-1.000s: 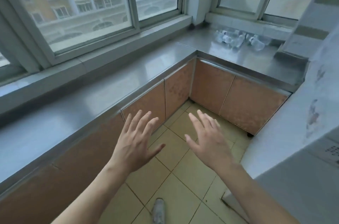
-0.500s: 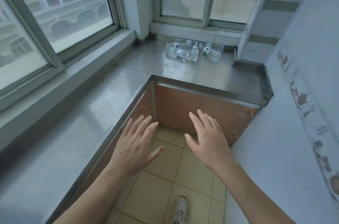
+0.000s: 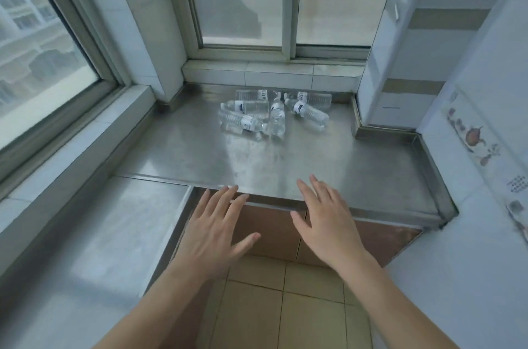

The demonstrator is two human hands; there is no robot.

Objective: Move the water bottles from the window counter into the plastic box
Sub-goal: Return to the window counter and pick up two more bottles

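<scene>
Several clear water bottles [image 3: 277,115] with white labels lie on their sides in a loose pile on the steel window counter [image 3: 300,160], close to the tiled sill under the far window. My left hand [image 3: 213,230] hovers with fingers spread at the counter's front edge, holding nothing. My right hand [image 3: 325,218] is beside it, also spread and empty, its fingertips just over the counter edge. Both hands are well short of the bottles. No plastic box is in view.
A second steel counter [image 3: 94,237] runs along the left window and meets the first at a corner. Brown cabinet doors [image 3: 271,234] sit below. A white tiled wall [image 3: 471,205] stands close on the right, a pillar [image 3: 400,68] behind the counter's right end. Tan floor tiles [image 3: 280,305] lie underneath.
The view has turned right and come closer to the bottles, which now lie straight ahead. Both hands stay spread and empty and now reach the counter's front edge.
</scene>
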